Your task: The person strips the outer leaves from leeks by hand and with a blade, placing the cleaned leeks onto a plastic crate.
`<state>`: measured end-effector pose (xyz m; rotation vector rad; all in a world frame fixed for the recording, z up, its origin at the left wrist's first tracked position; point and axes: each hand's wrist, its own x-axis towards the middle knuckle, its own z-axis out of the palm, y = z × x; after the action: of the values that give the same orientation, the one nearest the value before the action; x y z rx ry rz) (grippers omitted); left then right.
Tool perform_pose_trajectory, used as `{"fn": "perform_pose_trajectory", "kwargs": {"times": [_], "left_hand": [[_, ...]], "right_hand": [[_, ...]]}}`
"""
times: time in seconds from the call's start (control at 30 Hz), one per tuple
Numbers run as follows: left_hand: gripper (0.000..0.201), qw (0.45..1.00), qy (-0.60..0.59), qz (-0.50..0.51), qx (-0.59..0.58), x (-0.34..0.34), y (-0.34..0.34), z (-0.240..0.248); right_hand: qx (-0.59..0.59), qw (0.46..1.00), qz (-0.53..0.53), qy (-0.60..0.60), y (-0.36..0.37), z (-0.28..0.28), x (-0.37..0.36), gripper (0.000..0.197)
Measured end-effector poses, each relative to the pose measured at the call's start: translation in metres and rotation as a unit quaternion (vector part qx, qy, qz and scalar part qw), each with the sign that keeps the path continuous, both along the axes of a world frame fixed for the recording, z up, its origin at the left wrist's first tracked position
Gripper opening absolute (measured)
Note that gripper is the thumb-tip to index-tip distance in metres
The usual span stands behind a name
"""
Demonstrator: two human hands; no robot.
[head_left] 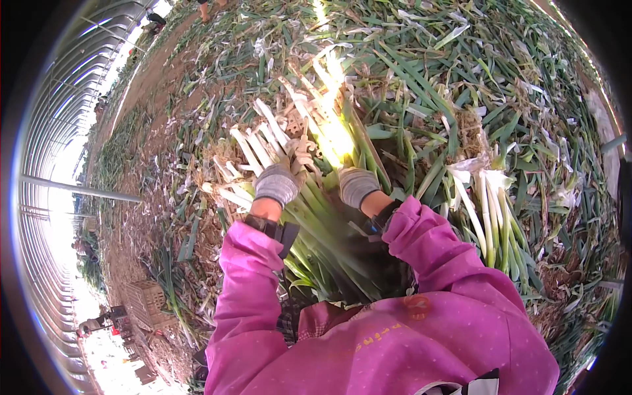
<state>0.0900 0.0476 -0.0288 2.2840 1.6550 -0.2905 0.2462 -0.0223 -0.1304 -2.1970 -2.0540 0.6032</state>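
My left hand (pixel 278 184), in a grey knit glove, is closed over leek stalks near the middle of the view; its fingertips are partly hidden. Under it lies a pile of leeks (pixel 257 141), white ends pointing away from me and green leaves running back toward my body. Just to the right, my right hand (pixel 359 186), gloved the same way, is closed round leek stalks (pixel 342 141) with roots and outer leaves on them. Strong sunlight washes out part of these stalks. Pink sleeves cover both forearms, with dark bands at the wrists.
A bundle of leeks (pixel 490 210) lies to my right. Leaf scraps (pixel 454 72) cover the ground all around. At the lower left stands a slatted crate (pixel 148 303). The ribbed frame (pixel 56 125) of a greenhouse tunnel curves along the left, with a metal bar (pixel 79 187) jutting inward.
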Motion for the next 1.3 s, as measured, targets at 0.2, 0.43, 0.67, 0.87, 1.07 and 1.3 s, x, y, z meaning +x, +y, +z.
{"fn": "perform_pose_trajectory", "kwargs": {"times": [0.2,0.43,0.67,0.87,1.07,1.3], "left_hand": [[0.059,0.998,0.013,0.016,0.062,0.005,0.057,-0.003],[0.059,0.995,0.015,-0.010,0.101,0.000,0.116,-0.017],[0.062,0.992,0.093,0.024,0.077,0.015,0.123,-0.011],[0.058,0.998,0.045,-0.029,0.038,-0.003,0.047,0.008],[0.055,0.991,0.034,0.008,-0.131,-0.015,-0.060,0.046],[0.061,0.999,0.014,-0.042,-0.004,-0.021,-0.123,0.029]], "right_hand": [[0.042,0.998,0.011,0.037,-0.011,0.005,0.003,0.034],[0.031,0.999,0.009,0.036,-0.022,0.011,0.009,0.033],[0.046,0.997,0.034,0.053,-0.028,0.006,0.019,0.038],[0.036,0.997,0.045,0.041,-0.034,0.007,0.017,0.041],[0.074,0.988,0.070,0.117,-0.050,0.007,0.011,0.050],[0.015,0.988,0.124,0.093,-0.074,0.028,0.005,0.051]]}}
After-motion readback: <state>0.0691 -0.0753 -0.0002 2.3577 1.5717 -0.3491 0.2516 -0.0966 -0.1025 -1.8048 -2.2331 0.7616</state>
